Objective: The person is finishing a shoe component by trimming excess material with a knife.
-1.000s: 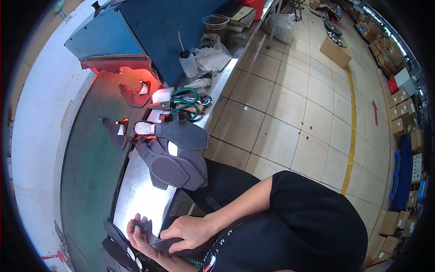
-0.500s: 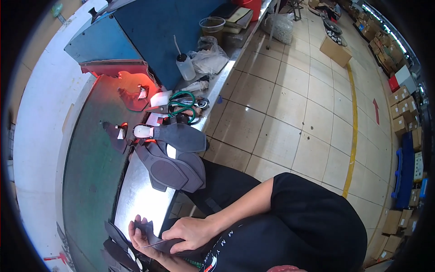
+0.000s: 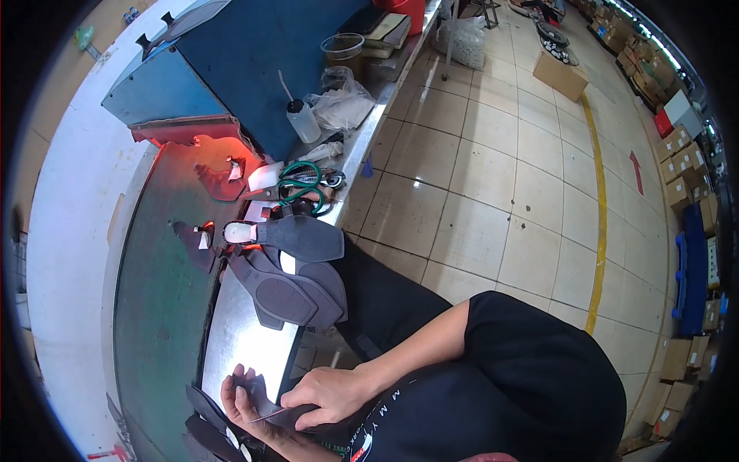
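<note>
Near the bottom of the view, both hands hold a thin, dark grey, curved shoe sole (image 3: 263, 397) in front of my body. My left hand (image 3: 240, 402) curls round its far end, fingers bent upward. With fingers and thumb closed, my right hand (image 3: 331, 394) grips the near end. Beyond the hands, a stack of grey shoe soles (image 3: 286, 299) lies on the metal ledge. Above it sits a dark sole with a white heel pad (image 3: 296, 237). More dark soles (image 3: 206, 416) lie beside my left hand, partly hidden.
A green conveyor belt (image 3: 158, 331) runs along the left from a blue machine (image 3: 254, 69) with a red-lit opening; two dark shoe uppers (image 3: 194, 242) rest on it. Green-handled scissors (image 3: 300, 185), a squeeze bottle (image 3: 303, 122) and a plastic tub (image 3: 342, 51) stand farther along the ledge.
The whole view has shifted slightly, with the machine and ledge items now a little farther left. Both hands keep their grip on the sole, hardly changed.
</note>
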Action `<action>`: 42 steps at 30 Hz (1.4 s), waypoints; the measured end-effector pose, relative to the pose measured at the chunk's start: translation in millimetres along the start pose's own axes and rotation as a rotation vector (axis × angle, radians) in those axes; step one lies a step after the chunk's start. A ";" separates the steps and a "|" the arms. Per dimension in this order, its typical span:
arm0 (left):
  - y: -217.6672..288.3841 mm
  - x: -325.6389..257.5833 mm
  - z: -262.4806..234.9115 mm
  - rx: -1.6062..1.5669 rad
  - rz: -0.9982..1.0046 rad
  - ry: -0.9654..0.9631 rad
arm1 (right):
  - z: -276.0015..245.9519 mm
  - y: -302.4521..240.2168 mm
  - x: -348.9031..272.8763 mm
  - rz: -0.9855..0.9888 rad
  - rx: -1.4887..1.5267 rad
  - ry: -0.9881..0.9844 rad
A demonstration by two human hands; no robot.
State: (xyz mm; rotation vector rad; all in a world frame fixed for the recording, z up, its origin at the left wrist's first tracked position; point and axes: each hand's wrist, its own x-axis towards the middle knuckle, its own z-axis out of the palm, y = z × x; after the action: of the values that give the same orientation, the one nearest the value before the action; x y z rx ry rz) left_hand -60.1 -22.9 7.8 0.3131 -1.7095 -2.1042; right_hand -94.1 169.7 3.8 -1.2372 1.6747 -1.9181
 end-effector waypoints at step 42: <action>-28.7 -26.1 11.7 -0.143 -0.017 0.132 | 3.9 -9.4 -27.7 -0.079 -0.013 -0.002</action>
State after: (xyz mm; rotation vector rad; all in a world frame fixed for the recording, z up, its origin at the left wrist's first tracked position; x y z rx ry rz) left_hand -46.7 3.8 -19.6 0.4148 -1.4794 -2.1534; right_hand -72.3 189.5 1.2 -1.3290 1.6635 -1.9534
